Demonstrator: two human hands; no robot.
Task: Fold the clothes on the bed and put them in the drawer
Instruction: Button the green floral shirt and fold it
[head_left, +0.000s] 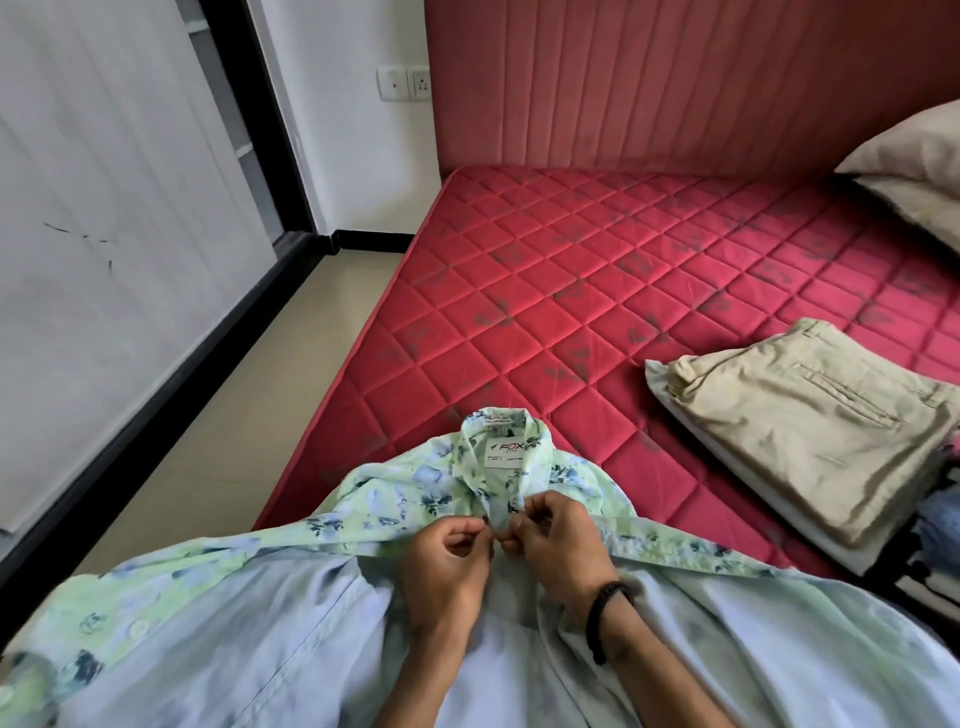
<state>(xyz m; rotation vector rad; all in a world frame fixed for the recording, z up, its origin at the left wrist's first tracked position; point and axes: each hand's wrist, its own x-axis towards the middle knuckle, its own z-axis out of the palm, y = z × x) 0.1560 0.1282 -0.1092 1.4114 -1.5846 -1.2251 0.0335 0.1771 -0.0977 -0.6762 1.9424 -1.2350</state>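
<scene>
A light green shirt with a blue floral print (363, 499) lies spread at the near corner of the red quilted mattress (597, 291), collar pointing away from me and its pale inner side facing up near me. My left hand (447, 561) and my right hand (556, 540) meet just below the collar, each pinching the shirt's front edge at the top button. A folded pair of beige trousers (810, 410) sits on a stack of folded clothes to the right.
A padded red headboard (675, 83) runs along the far side, with a beige pillow (919, 166) at the right. White wardrobe doors (104, 208) stand to the left across a strip of tiled floor (249, 405). More fabric (940, 525) lies at the right edge.
</scene>
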